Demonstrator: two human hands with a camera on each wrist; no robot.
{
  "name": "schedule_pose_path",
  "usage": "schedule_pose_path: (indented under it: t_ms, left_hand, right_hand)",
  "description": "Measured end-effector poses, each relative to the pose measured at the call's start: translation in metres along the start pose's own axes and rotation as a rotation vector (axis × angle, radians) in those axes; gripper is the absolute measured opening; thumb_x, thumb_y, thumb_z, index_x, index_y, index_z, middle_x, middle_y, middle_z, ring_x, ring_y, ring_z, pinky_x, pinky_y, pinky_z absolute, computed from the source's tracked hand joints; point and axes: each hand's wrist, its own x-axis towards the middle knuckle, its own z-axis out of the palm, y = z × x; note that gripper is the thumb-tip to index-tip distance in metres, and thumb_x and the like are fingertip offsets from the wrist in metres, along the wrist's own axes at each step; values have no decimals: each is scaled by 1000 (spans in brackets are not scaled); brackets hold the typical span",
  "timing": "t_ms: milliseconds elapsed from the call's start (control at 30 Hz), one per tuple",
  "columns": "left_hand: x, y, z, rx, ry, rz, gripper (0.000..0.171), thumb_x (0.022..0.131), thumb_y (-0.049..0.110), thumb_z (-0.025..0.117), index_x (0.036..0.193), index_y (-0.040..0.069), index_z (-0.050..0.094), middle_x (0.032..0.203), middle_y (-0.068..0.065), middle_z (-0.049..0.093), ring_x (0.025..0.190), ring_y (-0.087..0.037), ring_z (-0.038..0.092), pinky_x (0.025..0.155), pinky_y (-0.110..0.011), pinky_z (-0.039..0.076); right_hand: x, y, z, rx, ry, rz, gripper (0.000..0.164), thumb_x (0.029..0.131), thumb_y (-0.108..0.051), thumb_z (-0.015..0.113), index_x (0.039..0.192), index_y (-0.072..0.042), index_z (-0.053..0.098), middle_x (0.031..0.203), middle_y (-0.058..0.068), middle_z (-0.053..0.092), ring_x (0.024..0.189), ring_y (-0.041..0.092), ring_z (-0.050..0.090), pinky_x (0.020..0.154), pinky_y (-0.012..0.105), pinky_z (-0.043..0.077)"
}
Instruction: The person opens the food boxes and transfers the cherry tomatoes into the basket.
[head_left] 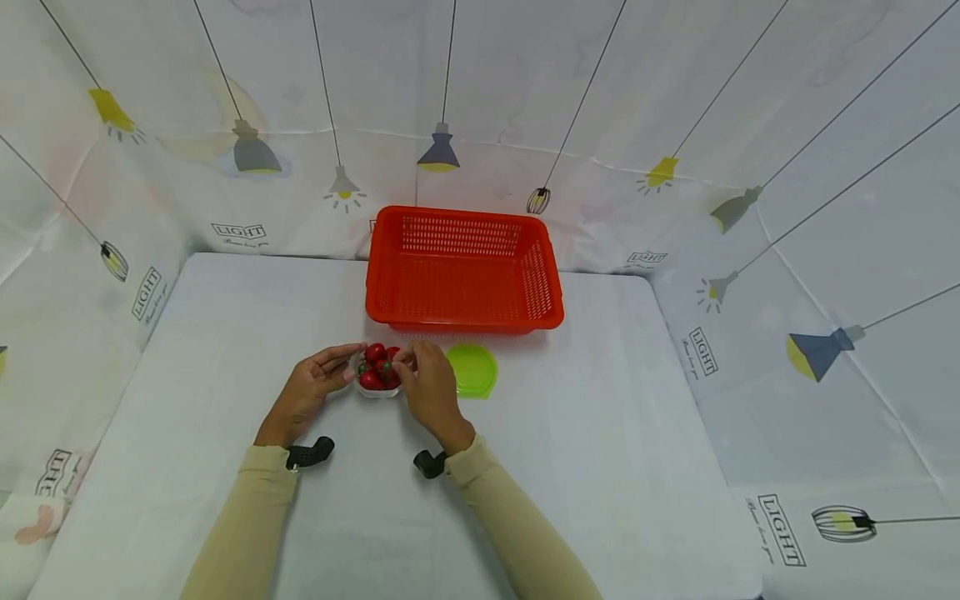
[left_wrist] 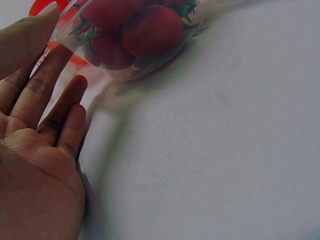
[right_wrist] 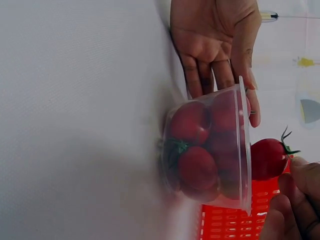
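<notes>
A clear plastic tub (right_wrist: 244, 145) packed with red tomatoes (right_wrist: 198, 167) with green stems stands on the white table. At the tub's left side is my left hand (head_left: 309, 390); its fingers lie nearly straight along the wall, with the thumb up by the rim. My right hand (head_left: 431, 387) pinches one tomato (right_wrist: 268, 159) at its green stem end between thumb and fingertips, right at the tub's mouth. In the left wrist view the tub's lower wall and several tomatoes (left_wrist: 152, 31) show beyond my open palm (left_wrist: 40, 185).
Just right of the tub lies a round lime-green lid (head_left: 472, 371). Behind both stands a red perforated plastic basket (head_left: 465, 283), close to the back wall. Printed sheeting with lamp drawings (head_left: 438, 154) hangs around the white table (head_left: 600, 458).
</notes>
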Motion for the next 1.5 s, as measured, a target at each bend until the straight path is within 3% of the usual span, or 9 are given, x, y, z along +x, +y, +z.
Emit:
schedule_pose_path:
  t_ms: [267,767,1500]
  left_hand:
    - [0,1,1,-16,11,-10,53,103,7,70,153,4,54,162,-14,52,156,-23,42,114,-12,44]
    - [-1,3,2,-8,-3,8,55,102,8,70,154,3,53,161,-13,54,156,-29,41,113,-12,45]
    - [0,4,1,-41,-1,-22,56,102,7,71,154,1,51,163,-14,51,156,-24,40,114,-12,44]
  right_hand:
    - [2,-2,-7,44,30,-23,11,102,-19,73,110,-13,69,102,1,71,93,15,63,81,23,53]
    - [10,-3,-21,71,78,-68,10,103,-17,72,109,-12,67,98,3,75,88,18,67,73,22,52]
    - [32,-6,-55,169,125,-70,9,105,-17,68,110,-10,66,99,10,76,87,17,66,73,24,54]
